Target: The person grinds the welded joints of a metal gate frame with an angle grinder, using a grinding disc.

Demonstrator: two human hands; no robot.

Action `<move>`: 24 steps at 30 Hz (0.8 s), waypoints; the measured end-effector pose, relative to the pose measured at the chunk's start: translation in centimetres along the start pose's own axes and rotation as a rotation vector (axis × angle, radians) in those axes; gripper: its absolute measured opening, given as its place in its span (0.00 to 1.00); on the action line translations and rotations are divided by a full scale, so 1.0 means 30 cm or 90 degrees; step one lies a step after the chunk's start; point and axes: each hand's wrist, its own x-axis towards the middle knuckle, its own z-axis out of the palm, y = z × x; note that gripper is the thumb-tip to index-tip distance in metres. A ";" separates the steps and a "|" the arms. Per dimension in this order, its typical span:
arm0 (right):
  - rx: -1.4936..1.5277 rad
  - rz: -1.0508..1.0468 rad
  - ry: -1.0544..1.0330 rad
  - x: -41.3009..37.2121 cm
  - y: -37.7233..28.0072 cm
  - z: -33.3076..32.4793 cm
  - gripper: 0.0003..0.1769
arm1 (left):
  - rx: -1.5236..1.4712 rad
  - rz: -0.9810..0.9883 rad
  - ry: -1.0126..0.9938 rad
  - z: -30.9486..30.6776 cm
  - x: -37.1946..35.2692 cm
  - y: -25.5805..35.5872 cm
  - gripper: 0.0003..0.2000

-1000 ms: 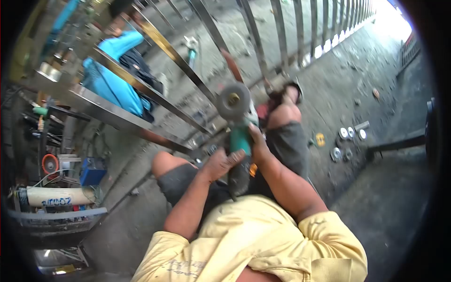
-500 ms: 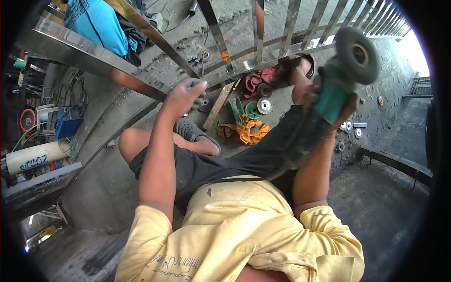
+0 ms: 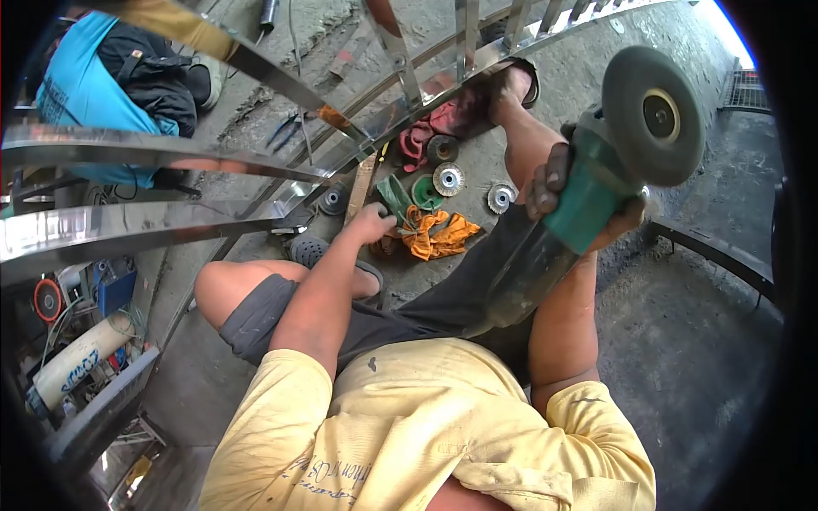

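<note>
My right hand (image 3: 571, 196) grips a green angle grinder (image 3: 588, 200) and holds it raised, its grey polishing wheel (image 3: 652, 115) facing the camera at the upper right. My left hand (image 3: 368, 223) reaches down to the concrete floor beside an orange rag (image 3: 439, 234) and a green cloth (image 3: 394, 194), fingers curled; what it touches is hidden. Several round discs lie there: a wire wheel (image 3: 447, 179), another (image 3: 500, 198), a dark disc (image 3: 441, 149). A stainless steel gate frame (image 3: 375, 140) lies across my legs.
A person in a blue shirt (image 3: 81, 94) sits behind the steel bars at the upper left. A blue welding machine (image 3: 115, 285), a white cylinder (image 3: 77, 362) and tools crowd the left edge. A dark steel bar (image 3: 716, 255) lies on the floor at right.
My left hand left the grinder, passed the steel frame, then dropped to the floor by the orange rag. My right hand swung the grinder up and right.
</note>
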 end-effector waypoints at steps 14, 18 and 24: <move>0.042 0.026 0.012 -0.002 -0.050 -0.041 0.60 | -0.010 -0.065 0.014 0.217 0.246 0.009 0.21; 0.058 0.043 0.027 -0.011 -0.045 -0.053 0.59 | 0.028 -0.067 0.022 0.205 0.228 0.098 0.21; 0.078 0.062 0.042 -0.024 -0.041 -0.074 0.59 | -0.040 -0.140 0.182 0.146 0.317 0.136 0.15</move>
